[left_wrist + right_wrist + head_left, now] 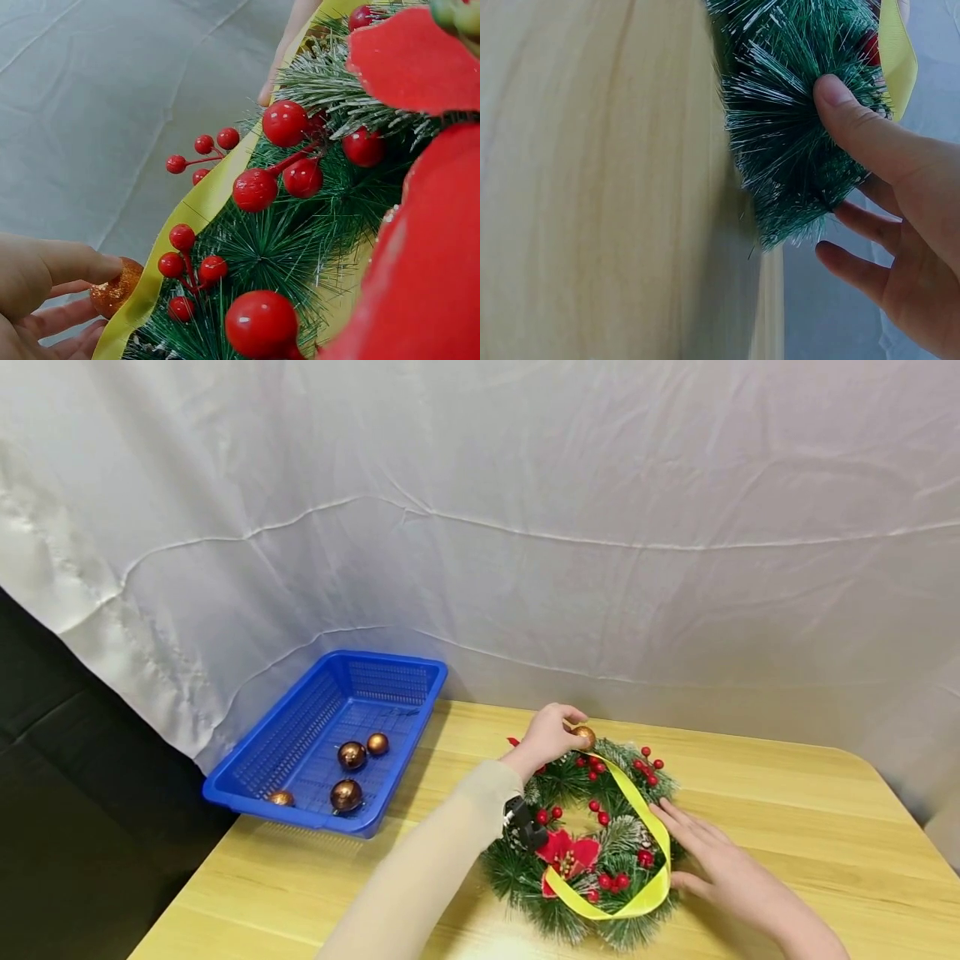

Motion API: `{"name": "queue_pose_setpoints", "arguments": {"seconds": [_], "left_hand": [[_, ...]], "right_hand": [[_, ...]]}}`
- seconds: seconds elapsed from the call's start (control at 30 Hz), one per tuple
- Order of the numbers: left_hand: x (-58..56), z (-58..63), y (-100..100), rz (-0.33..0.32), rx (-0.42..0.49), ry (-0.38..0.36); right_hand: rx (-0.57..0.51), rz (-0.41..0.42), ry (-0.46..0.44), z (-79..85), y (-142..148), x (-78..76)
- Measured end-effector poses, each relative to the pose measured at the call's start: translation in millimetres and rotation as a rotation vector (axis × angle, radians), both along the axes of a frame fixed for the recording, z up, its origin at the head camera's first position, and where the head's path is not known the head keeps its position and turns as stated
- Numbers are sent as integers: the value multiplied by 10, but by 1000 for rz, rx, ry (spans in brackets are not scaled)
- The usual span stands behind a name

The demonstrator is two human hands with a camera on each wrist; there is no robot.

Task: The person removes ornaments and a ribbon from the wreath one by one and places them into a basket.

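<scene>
My left hand (553, 735) pinches a copper glitter ball ornament (584, 737) between thumb and fingers at the far edge of a Christmas wreath (622, 835). In the left wrist view the ball (116, 289) sits against a yellow ribbon (206, 196). Green needles, frosted sprigs, red berries (255, 189) and a red poinsettia (567, 853) make up the wreath. The ribbon loops over its right side. My right hand (720, 864) rests at the wreath's right edge, fingers extended. In the right wrist view its thumb (855, 116) touches the needles, with the other fingers loosely spread beside them.
A blue plastic basket (300, 681) stands at the table's left, holding several ball ornaments, among them a dark brown one (352, 756) and a copper one (378, 743). The wooden table (810, 810) reaches back to a pale curtain (562, 527).
</scene>
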State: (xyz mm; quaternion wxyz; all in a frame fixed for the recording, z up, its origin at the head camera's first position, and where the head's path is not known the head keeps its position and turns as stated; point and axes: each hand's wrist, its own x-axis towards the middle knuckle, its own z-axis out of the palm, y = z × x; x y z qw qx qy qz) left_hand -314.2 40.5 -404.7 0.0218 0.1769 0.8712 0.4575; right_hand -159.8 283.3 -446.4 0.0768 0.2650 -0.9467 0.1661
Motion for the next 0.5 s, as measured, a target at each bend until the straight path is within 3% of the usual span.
{"name": "queue_pose_setpoints", "arguments": {"seconds": [0.27, 0.5], "left_hand": [[-49, -48, 4, -10, 19, -5], [-18, 62, -20, -2, 88, 19]], "right_hand": [[1, 4, 6, -6, -5, 0], [1, 11, 27, -8, 4, 1]]}}
